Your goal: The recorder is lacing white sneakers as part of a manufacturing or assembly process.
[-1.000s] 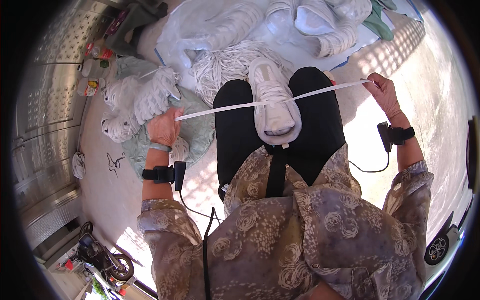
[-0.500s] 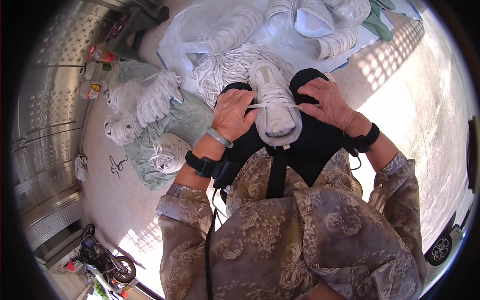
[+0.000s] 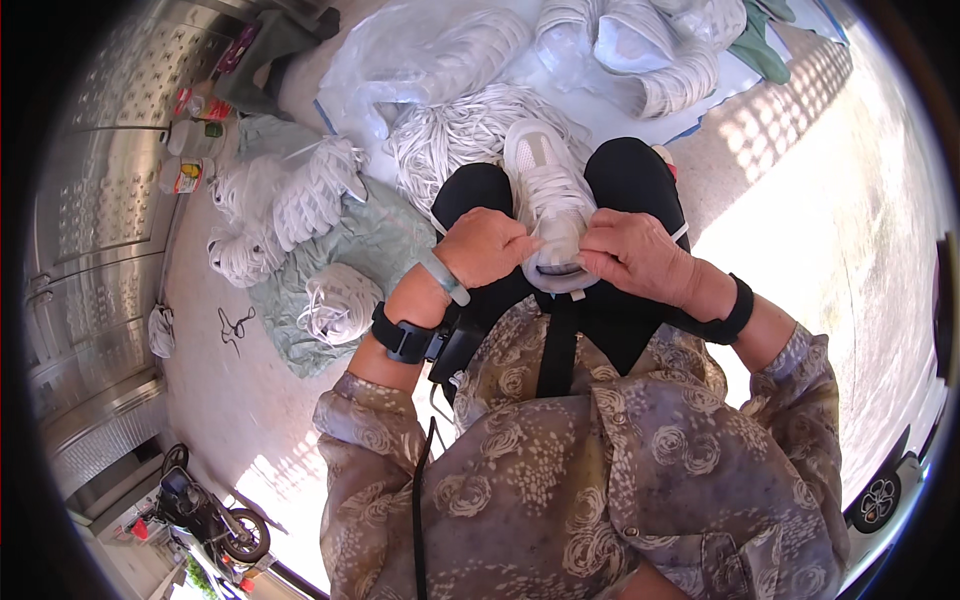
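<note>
A white and pale grey sneaker (image 3: pixel 552 185) rests between my black-clad knees, its toe away from me and its heel opening close to my lap. White lace crosses its front in several rows. At the left side of the tongue, my left hand (image 3: pixel 488 247) is closed in a pinch. My right hand (image 3: pixel 640 258) pinches the upper on the opposite side, by the collar, with fingers curled. Loose white lace ends show beside both knees. Whether a bit of lace is inside either pinch is hidden by the fingers.
A heap of white laces (image 3: pixel 455 145) lies just beyond my knees. Plastic-wrapped white shoes (image 3: pixel 665 90) lie on a sheet behind it. To the left, more white sneakers (image 3: pixel 315 195) sit on a green cloth (image 3: pixel 375 240), near plastic jars (image 3: pixel 183 175) and a metal door (image 3: pixel 95 210).
Both hands have come nearer to me and closer together, from the stretched lace to the tongue and collar. The lace ends now hang outward by my knees.
</note>
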A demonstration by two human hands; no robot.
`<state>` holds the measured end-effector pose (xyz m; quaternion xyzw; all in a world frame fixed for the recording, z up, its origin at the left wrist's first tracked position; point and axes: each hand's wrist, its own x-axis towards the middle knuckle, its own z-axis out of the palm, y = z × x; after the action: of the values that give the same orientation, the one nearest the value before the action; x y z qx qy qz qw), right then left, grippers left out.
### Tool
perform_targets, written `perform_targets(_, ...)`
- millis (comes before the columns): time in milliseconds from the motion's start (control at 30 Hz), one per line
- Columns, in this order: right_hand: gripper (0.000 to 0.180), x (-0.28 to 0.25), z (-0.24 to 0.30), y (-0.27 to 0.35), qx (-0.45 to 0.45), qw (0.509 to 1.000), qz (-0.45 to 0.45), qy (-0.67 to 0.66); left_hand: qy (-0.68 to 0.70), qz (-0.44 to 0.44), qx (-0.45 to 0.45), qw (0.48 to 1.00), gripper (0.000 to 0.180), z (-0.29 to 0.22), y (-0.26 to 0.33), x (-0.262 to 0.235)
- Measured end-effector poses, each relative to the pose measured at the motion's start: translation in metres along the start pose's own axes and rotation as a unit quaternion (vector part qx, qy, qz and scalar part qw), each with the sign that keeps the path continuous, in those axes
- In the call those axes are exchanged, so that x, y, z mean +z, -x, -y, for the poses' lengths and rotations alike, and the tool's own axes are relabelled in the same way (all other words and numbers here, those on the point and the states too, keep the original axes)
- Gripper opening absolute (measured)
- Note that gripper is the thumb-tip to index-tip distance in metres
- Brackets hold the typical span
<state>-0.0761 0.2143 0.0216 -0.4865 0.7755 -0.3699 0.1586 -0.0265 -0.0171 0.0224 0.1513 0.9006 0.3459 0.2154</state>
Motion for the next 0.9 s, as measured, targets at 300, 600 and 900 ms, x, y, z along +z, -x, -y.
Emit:
perform_targets(300,0.005,0.01,-0.042,-0.023,0.07,0.992,-0.034,0.097,0.107,-0.22,-0.059,0.968,0.011,0.015,-0.014,0.027)
perform_targets(600,0.008,0.01,-0.032,-0.031,0.033,0.963,0.041,0.264,0.066,-0.285,-0.058,0.954,0.006,0.012,-0.011,0.028)
perform_targets(900,0.009,-0.004,-0.022,-0.045,-0.068,0.919,-0.005,0.387,0.029,-0.303,-0.053,0.951,0.01,0.013,-0.012,0.031)
